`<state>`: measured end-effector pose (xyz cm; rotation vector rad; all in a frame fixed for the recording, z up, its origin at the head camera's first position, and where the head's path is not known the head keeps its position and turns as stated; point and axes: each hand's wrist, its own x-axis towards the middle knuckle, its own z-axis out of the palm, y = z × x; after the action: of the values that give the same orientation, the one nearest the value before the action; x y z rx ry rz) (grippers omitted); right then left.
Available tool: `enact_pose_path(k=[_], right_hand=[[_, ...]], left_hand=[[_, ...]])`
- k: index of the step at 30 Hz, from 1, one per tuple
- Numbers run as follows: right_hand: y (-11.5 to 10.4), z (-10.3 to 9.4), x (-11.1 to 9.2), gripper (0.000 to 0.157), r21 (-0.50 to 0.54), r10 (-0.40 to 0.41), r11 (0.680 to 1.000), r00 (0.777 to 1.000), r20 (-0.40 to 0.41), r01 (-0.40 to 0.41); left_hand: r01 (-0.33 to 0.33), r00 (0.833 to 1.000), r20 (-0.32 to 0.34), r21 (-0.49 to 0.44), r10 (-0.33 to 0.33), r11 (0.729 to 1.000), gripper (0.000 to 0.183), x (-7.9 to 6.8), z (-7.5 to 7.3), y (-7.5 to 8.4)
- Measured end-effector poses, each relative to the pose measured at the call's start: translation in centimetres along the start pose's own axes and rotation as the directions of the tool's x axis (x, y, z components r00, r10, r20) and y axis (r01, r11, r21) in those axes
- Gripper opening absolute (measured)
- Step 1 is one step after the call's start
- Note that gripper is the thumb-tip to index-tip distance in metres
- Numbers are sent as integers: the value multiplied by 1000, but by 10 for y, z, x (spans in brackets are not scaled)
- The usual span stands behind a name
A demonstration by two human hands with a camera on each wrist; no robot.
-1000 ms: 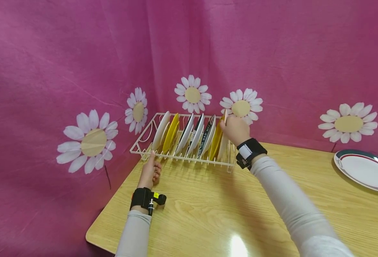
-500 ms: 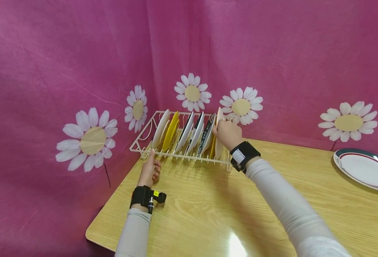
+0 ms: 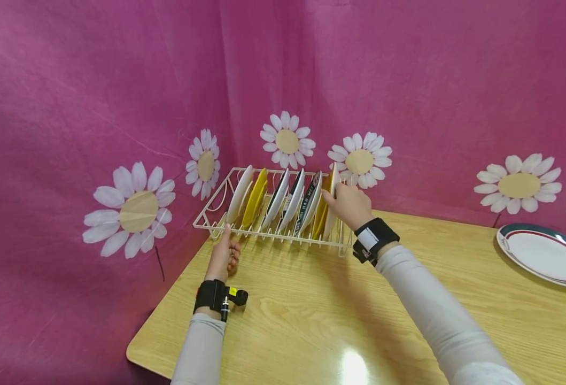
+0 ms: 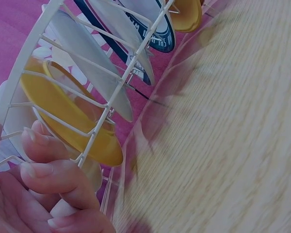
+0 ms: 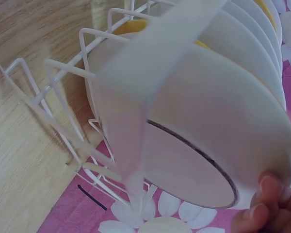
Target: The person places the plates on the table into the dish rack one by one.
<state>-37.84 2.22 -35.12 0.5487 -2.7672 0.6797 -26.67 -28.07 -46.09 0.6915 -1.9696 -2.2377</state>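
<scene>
A white wire dish rack [image 3: 268,235] stands on the table and holds several plates on edge. My right hand [image 3: 352,206] grips the upper edge of the white plate [image 5: 208,107] at the rack's right end. Just left of it leans a yellow plate [image 3: 320,222], partly covered by the white one. In the right wrist view, fingertips [image 5: 266,196] show against the plate's lower right edge. My left hand [image 3: 224,256] holds the rack's front left rail, its thumb on the rail and its fingers [image 4: 63,182] curled below.
Another yellow plate [image 3: 255,200] and a white plate [image 3: 239,195] stand at the rack's left end. A white plate with a dark green and red rim [image 3: 547,254] lies on the table [image 3: 283,321] at right. Pink cloth [image 3: 408,80] with daisies hangs behind.
My right hand and the white plate's top swung left toward the yellow plate, then back right. The left hand stays on the rack.
</scene>
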Motion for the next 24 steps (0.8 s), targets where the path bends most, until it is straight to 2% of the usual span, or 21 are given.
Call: enact_pose_path(k=[9, 12, 16, 18, 24], right_hand=[[3, -1, -2, 43, 21, -39, 999, 999, -6, 39], [2, -2, -4, 44, 34, -36, 999, 999, -2, 36], [3, -3, -6, 47, 37, -36, 999, 999, -12, 36], [4, -4, -6, 49, 34, -35, 999, 999, -23, 35], [14, -14, -7, 56, 28, 0, 1000, 998, -58, 2]], left_hand=[[1, 1000, -1, -8, -1, 1000, 68, -1, 0, 0], [4, 1000, 9, -3, -4, 1000, 67, -9, 2, 6], [2, 1000, 5, 3, -2, 1000, 69, -8, 2, 5], [-2, 1000, -2, -3, 2, 1000, 70, 0, 0, -1], [8, 1000, -15, 3, -8, 1000, 71, -2, 1, 0]])
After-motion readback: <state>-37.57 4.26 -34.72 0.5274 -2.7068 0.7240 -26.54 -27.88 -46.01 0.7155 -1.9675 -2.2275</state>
